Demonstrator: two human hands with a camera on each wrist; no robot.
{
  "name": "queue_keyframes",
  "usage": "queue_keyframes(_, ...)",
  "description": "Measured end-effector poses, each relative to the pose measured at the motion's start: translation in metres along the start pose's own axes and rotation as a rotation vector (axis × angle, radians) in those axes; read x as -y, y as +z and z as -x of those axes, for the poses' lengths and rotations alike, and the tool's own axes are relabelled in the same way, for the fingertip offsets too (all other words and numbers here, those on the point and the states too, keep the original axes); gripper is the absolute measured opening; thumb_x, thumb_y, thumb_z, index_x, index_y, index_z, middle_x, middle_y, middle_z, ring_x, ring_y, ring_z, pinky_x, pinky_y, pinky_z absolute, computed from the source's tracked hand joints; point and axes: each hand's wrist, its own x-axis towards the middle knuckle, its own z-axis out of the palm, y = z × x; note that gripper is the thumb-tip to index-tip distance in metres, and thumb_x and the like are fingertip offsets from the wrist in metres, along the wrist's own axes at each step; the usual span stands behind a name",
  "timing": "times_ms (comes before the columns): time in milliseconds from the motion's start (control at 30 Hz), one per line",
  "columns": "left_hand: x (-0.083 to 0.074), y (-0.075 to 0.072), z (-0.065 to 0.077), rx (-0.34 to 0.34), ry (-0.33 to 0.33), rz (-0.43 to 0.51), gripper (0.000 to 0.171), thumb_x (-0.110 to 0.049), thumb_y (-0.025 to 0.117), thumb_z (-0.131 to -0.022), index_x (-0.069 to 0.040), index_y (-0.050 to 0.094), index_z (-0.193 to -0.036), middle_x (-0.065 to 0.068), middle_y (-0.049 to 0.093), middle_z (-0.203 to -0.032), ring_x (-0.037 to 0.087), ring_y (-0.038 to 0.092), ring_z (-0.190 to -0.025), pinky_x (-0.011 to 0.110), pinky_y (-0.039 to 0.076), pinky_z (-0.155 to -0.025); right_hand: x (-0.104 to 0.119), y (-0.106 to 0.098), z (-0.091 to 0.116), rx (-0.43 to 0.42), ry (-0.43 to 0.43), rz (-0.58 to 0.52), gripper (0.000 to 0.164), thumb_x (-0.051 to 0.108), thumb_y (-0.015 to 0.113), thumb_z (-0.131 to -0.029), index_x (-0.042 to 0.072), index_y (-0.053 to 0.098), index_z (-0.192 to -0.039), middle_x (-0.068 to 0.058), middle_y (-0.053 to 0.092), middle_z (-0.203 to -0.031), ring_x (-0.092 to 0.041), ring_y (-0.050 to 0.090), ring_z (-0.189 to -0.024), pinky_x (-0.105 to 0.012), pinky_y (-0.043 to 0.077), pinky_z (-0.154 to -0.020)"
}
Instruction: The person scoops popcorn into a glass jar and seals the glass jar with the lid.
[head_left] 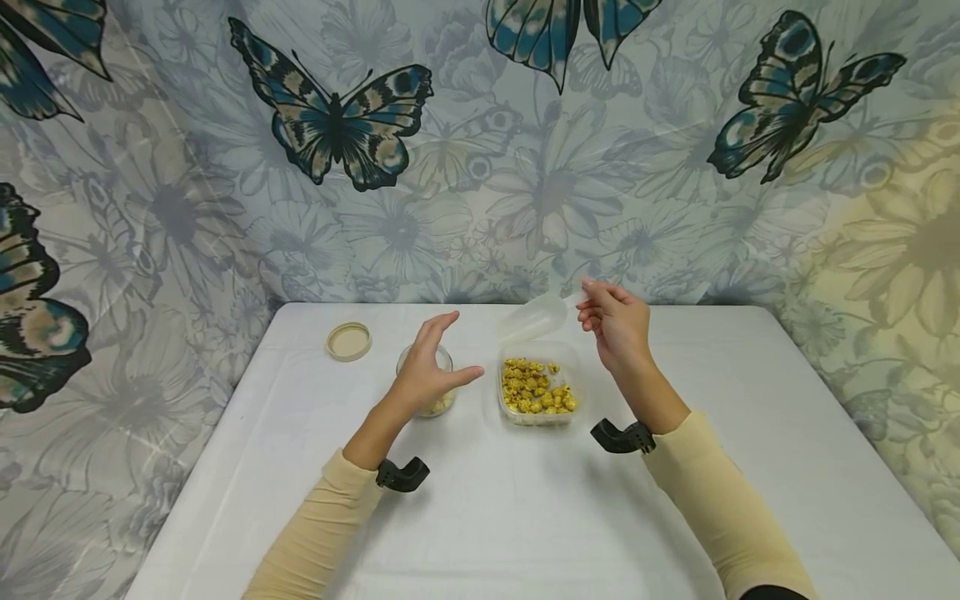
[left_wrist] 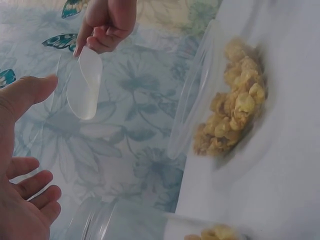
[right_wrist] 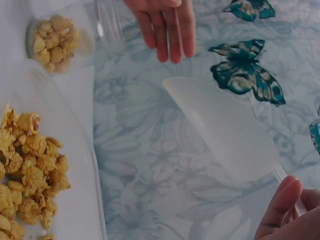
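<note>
My right hand (head_left: 617, 323) pinches the handle of a translucent white scoop (head_left: 534, 317), held above the back of a clear plastic container (head_left: 538, 419). Yellow caramel popcorn (head_left: 528, 387) lies in that container. In the right wrist view the bowl of the scoop (right_wrist: 225, 132) looks bare. My left hand (head_left: 426, 373) is spread, thumb apart from the fingers, over a clear jar (head_left: 442, 358) and hides much of it. Some popcorn (right_wrist: 55, 42) sits low in the jar, as the right wrist view shows. The left hand holds nothing.
A round gold-rimmed lid (head_left: 348, 342) lies at the back left of the white-covered table (head_left: 480, 517). Behind the table hangs a cloth (head_left: 480, 208) printed with flowers and butterflies. Each wrist wears a black mount (head_left: 402, 474).
</note>
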Motion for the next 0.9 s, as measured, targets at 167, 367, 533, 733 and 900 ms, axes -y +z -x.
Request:
queue_keyframes(167, -0.002, 0.005, 0.001, -0.003, 0.023, 0.016, 0.086, -0.026, 0.082, -0.078, -0.007, 0.037, -0.149, 0.014, 0.035, -0.152, 0.033, 0.035, -0.142, 0.057, 0.030, -0.115, 0.002, -0.004, 0.001, -0.016, 0.001, 0.000, 0.010, 0.014, 0.070, -0.090, 0.004, 0.071, -0.093, -0.004, 0.065, -0.059, -0.011, 0.058, -0.045, -0.018, 0.047, -0.041)
queue_keyframes(367, -0.004, 0.013, 0.003, 0.019, 0.052, -0.013, 0.085, -0.028, 0.081, -0.079, -0.009, 0.037, -0.149, 0.013, 0.036, -0.151, 0.031, 0.036, -0.142, 0.055, 0.033, -0.114, 0.004, -0.009, 0.002, -0.032, -0.020, 0.021, 0.010, 0.014, 0.071, -0.089, 0.004, 0.069, -0.090, -0.003, 0.064, -0.058, -0.011, 0.056, -0.044, -0.018, 0.046, -0.040)
queue_keyframes(533, -0.005, 0.020, 0.005, 0.039, 0.055, 0.004, 0.084, -0.029, 0.081, -0.079, -0.011, 0.037, -0.149, 0.012, 0.036, -0.151, 0.031, 0.036, -0.142, 0.055, 0.035, -0.113, 0.003, -0.014, 0.001, -0.053, -0.033, 0.048, 0.012, 0.015, 0.072, -0.089, 0.003, 0.069, -0.089, -0.002, 0.064, -0.057, -0.010, 0.056, -0.044, -0.017, 0.046, -0.040)
queue_keyframes(733, -0.004, 0.029, 0.007, 0.089, 0.038, 0.007, 0.084, -0.032, 0.080, -0.081, -0.014, 0.036, -0.150, 0.010, 0.035, -0.152, 0.029, 0.034, -0.143, 0.054, 0.036, -0.113, 0.000, -0.023, -0.001, -0.088, -0.031, 0.052, 0.009, 0.012, 0.071, -0.089, 0.004, 0.070, -0.084, -0.003, 0.063, -0.055, -0.010, 0.055, -0.042, -0.018, 0.044, -0.038)
queue_keyframes(900, -0.002, 0.036, 0.009, 0.112, 0.043, 0.021, 0.083, -0.031, 0.079, -0.082, -0.014, 0.035, -0.150, 0.011, 0.035, -0.152, 0.031, 0.034, -0.143, 0.055, 0.036, -0.112, -0.001, -0.027, -0.002, -0.097, -0.042, 0.066, 0.010, 0.010, 0.070, -0.089, 0.007, 0.071, -0.079, -0.002, 0.063, -0.054, -0.009, 0.055, -0.041, -0.017, 0.043, -0.037)
